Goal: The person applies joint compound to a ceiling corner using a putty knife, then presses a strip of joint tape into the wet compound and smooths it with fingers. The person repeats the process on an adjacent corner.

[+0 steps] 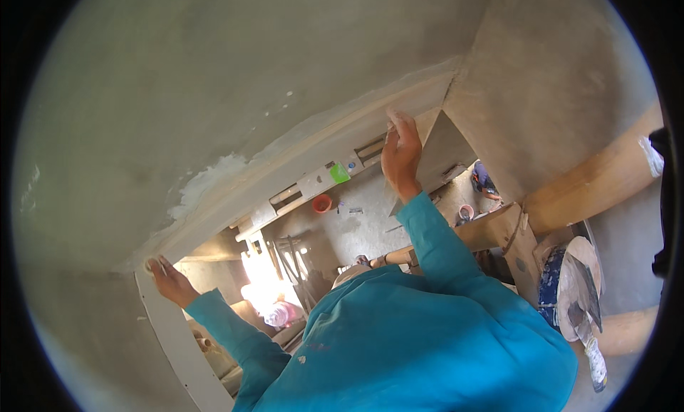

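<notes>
A long grey spirit level, with handle slots and a green label, lies slantwise along the lower edge of the plastered wall. My right hand is closed at its upper right part, fingers bent over the edge and whitened with dust. At the lower left end my left hand is closed too, its fingertips at the wall corner. Both arms are raised and spread. How far the fingers wrap behind the level is hidden. A pale, uneven plaster patch sits on the wall just above it.
At the right, a blue plaster-smeared bucket carries a trowel beside a thick round pole. Far below stand a red bucket and another person near a second bucket. Glare comes from an opening at lower left.
</notes>
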A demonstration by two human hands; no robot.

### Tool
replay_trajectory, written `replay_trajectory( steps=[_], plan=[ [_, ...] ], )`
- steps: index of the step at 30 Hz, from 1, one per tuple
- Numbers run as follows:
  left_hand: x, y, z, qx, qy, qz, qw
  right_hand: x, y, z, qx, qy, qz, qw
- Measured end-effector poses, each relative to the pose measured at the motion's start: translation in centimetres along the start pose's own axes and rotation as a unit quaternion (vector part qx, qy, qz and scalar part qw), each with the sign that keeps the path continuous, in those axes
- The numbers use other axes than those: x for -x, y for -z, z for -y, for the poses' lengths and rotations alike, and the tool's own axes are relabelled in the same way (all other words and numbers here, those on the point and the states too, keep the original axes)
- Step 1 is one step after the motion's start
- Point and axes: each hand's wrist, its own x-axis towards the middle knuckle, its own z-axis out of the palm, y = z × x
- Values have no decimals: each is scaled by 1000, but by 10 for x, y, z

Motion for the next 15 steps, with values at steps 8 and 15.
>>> replay_trajectory(
  steps=[8,15],
  plan=[
    [3,-17,-11,176,149,-49,972,26,-23,45,9,105,50,993],
    [5,-19,-4,160,135,-45,977,30,-28,51,40,117,65,990]
  ],
)
